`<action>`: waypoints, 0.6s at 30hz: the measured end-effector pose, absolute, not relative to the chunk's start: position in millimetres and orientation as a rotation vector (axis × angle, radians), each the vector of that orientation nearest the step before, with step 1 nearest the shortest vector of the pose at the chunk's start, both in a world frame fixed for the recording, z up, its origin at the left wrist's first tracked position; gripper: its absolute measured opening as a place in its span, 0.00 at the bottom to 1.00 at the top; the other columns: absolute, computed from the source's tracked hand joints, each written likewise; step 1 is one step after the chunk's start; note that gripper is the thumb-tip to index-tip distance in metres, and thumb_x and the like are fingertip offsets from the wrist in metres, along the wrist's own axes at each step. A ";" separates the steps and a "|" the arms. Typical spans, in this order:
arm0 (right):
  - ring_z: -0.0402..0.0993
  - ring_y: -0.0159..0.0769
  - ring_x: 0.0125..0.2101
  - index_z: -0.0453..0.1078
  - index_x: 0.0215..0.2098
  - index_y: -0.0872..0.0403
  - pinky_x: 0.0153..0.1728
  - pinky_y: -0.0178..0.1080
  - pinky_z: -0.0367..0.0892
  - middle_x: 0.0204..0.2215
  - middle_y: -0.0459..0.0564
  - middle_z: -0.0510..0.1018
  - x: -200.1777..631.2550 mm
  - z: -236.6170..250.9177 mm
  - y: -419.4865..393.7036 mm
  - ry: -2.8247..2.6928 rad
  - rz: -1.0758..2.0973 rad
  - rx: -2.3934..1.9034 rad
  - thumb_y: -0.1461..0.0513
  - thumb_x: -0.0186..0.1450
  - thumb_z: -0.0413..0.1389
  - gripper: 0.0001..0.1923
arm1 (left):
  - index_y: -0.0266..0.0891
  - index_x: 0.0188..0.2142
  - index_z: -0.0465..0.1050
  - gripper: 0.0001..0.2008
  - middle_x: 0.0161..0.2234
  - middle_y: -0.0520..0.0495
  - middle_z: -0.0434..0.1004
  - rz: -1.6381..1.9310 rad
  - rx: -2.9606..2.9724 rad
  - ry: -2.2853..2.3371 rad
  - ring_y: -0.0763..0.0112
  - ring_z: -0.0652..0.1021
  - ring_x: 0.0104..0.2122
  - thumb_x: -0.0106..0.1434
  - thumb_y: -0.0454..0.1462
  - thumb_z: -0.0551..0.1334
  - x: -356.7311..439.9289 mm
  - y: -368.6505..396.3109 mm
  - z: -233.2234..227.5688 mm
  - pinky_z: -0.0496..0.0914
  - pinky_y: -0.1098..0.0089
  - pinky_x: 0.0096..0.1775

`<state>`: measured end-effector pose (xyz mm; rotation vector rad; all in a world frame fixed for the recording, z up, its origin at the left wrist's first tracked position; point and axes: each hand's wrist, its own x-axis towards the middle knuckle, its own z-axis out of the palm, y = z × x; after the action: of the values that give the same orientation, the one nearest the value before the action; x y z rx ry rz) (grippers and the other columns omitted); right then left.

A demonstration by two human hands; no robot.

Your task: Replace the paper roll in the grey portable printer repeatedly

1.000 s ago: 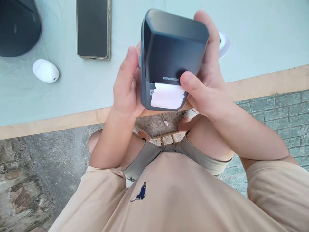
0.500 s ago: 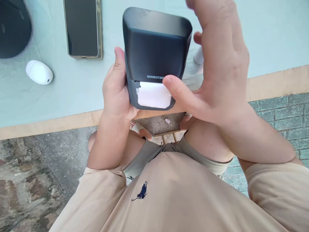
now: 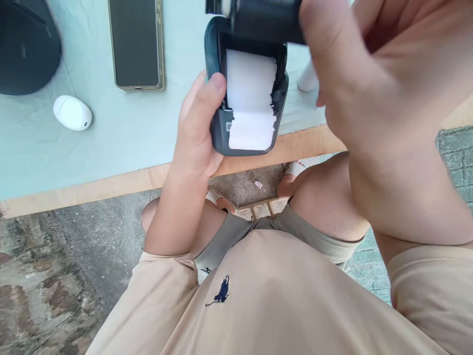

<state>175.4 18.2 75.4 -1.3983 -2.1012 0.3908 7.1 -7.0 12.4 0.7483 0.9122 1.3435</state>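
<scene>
My left hand [image 3: 199,121] is closed around the left side of a dark label printer [image 3: 218,133], its thumb on the rim. The printer's lid [image 3: 268,22] is raised at the top of the view, and my right hand [image 3: 373,74] grips the lid's right end with the thumb in front; the other fingers are partly hidden. Inside the open body sits a white label roll [image 3: 251,81], its loose end [image 3: 253,132] lying over the front edge. The printer is held above the near edge of the table.
On the pale blue tabletop [image 3: 121,133] lie a phone [image 3: 136,44] and a white oval case [image 3: 73,113]. A dark round object [image 3: 27,49] is at the far left. Part of a white cylinder [image 3: 308,79] shows behind my right hand. The wooden table edge [image 3: 111,185] runs before my knees.
The printer's lid has gone from closed to lifted, exposing the label roll. My right hand has moved from beside the printer to holding the lid.
</scene>
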 end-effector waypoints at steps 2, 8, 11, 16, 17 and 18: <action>0.69 0.29 0.29 0.48 0.20 0.50 0.32 0.40 0.62 0.23 0.48 0.64 166.3 81.6 20.2 -1.993 0.460 -1.425 0.44 0.71 0.38 0.28 | 0.47 0.30 0.75 0.18 0.35 0.47 0.77 1.390 0.746 0.814 0.64 0.78 0.30 0.63 0.55 0.59 6.9 -6.2 5.1 0.73 0.63 0.32; 0.74 0.45 0.47 0.68 0.53 0.52 0.46 0.51 0.69 0.45 0.48 0.74 147.6 87.6 23.8 -2.515 0.301 -1.703 0.58 0.66 0.46 0.19 | 0.49 0.32 0.76 0.15 0.34 0.46 0.78 1.387 0.691 0.714 0.58 0.79 0.35 0.64 0.53 0.59 7.8 -4.4 -0.9 0.74 0.61 0.34; 0.72 0.57 0.50 0.65 0.57 0.47 0.44 0.59 0.68 0.46 0.50 0.74 142.5 87.3 29.0 -2.719 0.153 -1.749 0.59 0.63 0.48 0.24 | 0.49 0.33 0.75 0.11 0.31 0.48 0.75 1.390 0.674 0.698 0.60 0.79 0.35 0.65 0.50 0.60 7.6 -6.9 3.6 0.74 0.63 0.34; 0.70 0.59 0.53 0.65 0.57 0.46 0.44 0.59 0.67 0.46 0.48 0.74 135.6 93.8 36.1 -2.812 0.131 -1.764 0.59 0.63 0.52 0.23 | 0.44 0.34 0.74 0.07 0.33 0.49 0.76 1.368 0.696 0.737 0.64 0.80 0.40 0.66 0.42 0.61 6.1 -13.2 11.4 0.75 0.68 0.36; 0.70 0.55 0.53 0.66 0.56 0.46 0.47 0.58 0.66 0.46 0.45 0.74 137.6 96.3 35.4 -2.808 0.196 -1.708 0.60 0.62 0.53 0.23 | 0.44 0.35 0.73 0.06 0.34 0.49 0.77 1.363 0.688 0.736 0.63 0.80 0.43 0.67 0.41 0.60 5.8 -14.0 12.1 0.75 0.68 0.37; 0.70 0.51 0.53 0.67 0.55 0.46 0.50 0.57 0.65 0.45 0.42 0.74 142.0 98.4 34.0 -2.710 0.353 -1.676 0.62 0.60 0.56 0.23 | 0.43 0.35 0.72 0.06 0.35 0.49 0.77 1.364 0.675 0.734 0.63 0.80 0.45 0.67 0.41 0.59 5.4 -14.3 12.3 0.76 0.69 0.37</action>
<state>142.0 34.0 98.4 -1.6757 -2.7097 0.3533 5.4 -14.3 12.3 0.6754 0.7339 1.3637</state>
